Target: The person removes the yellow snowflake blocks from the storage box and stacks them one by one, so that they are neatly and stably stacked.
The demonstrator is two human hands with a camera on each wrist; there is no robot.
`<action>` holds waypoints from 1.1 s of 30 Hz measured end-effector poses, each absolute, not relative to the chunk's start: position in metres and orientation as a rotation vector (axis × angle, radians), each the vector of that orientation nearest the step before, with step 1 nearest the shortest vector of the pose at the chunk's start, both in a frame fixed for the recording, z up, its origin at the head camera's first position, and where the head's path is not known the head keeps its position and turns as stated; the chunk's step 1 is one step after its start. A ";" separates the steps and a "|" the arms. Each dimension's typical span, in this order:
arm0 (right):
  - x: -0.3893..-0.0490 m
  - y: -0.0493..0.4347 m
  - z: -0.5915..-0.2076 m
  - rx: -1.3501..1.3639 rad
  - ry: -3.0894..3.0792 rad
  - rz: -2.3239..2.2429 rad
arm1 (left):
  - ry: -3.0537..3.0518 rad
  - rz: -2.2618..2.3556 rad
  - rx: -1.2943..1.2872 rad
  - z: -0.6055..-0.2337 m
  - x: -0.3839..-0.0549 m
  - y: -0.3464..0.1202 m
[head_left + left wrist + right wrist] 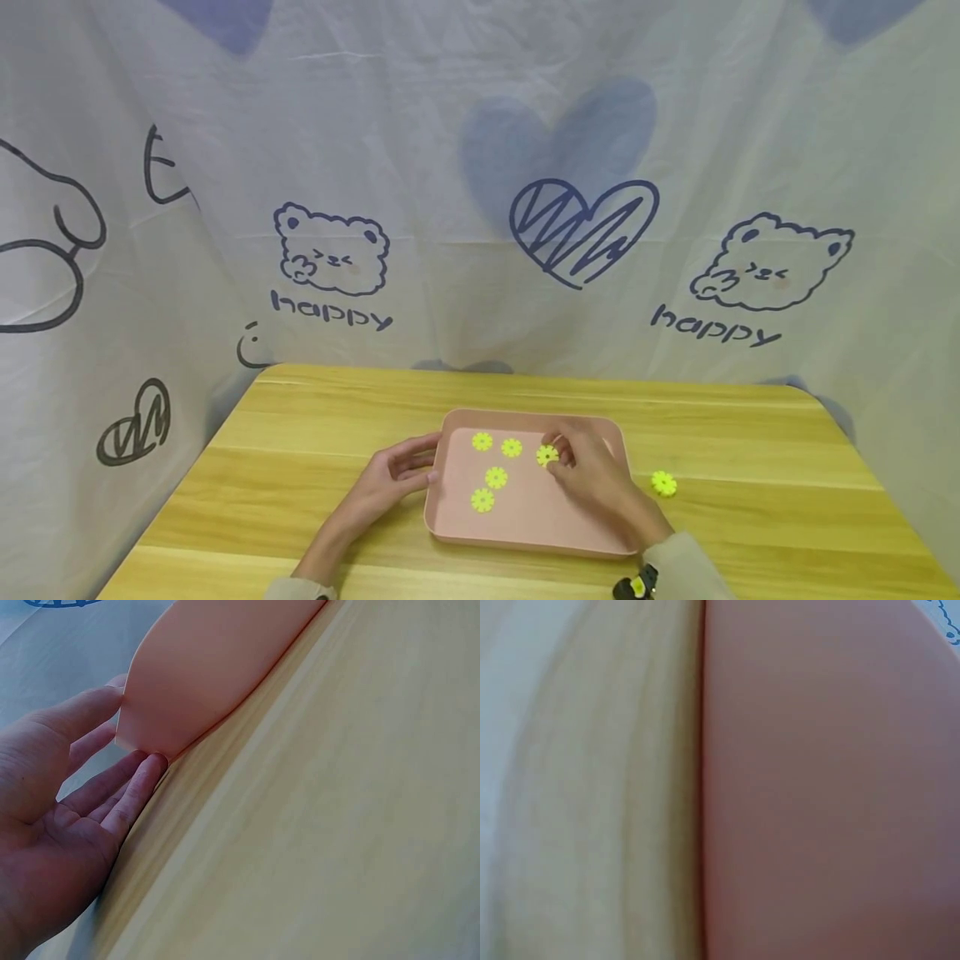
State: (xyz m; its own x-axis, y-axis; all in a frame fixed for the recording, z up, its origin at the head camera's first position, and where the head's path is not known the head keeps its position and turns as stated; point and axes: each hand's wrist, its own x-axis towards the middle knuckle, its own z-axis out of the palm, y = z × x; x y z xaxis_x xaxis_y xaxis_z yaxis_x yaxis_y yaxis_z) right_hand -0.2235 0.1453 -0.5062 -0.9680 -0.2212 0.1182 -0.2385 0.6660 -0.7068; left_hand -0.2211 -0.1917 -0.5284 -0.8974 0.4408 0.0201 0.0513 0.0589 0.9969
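Observation:
A shallow pink tray (525,533) sits on the wooden table, with several yellow-green flower-shaped pieces (496,477) lying on its floor. My right hand (592,475) reaches over the tray's right half. Its thumb and fingers pinch another flower-shaped piece (547,455), low over the tray floor, to the right of the top row. On the tray's left side, my left hand (386,483) holds the wall. In the left wrist view, the fingertips (155,763) touch the tray's lower edge and the thumb is at the rim. The right wrist view shows only the tray's outer wall (825,780) and table, with the hand hidden.
One loose flower-shaped piece (663,483) lies on the table (787,492) just right of the tray. A printed cloth (450,275) hangs behind the table and along its sides. A dark watch-like band (637,583) is on the right wrist.

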 end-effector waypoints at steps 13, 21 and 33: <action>-0.214 0.153 -0.504 0.435 -2.684 1.517 | 2.049 1.910 0.499 -0.527 -0.221 -0.192; -0.209 0.161 -0.503 0.476 -2.579 1.591 | 2.056 1.910 0.507 -0.526 -0.220 -0.192; -0.196 0.172 -0.496 0.403 -2.582 1.443 | 2.067 1.903 0.508 -0.528 -0.220 -0.192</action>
State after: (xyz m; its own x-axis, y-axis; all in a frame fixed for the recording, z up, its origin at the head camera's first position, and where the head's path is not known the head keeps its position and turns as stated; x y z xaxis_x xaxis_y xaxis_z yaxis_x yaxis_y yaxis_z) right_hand -0.1958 0.1721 -0.4959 -0.9517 -0.1566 0.2643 -0.3071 0.4994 -0.8101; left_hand -0.2203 -0.1916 -0.5279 -0.8973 0.4405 0.0277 0.0638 0.0673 0.9957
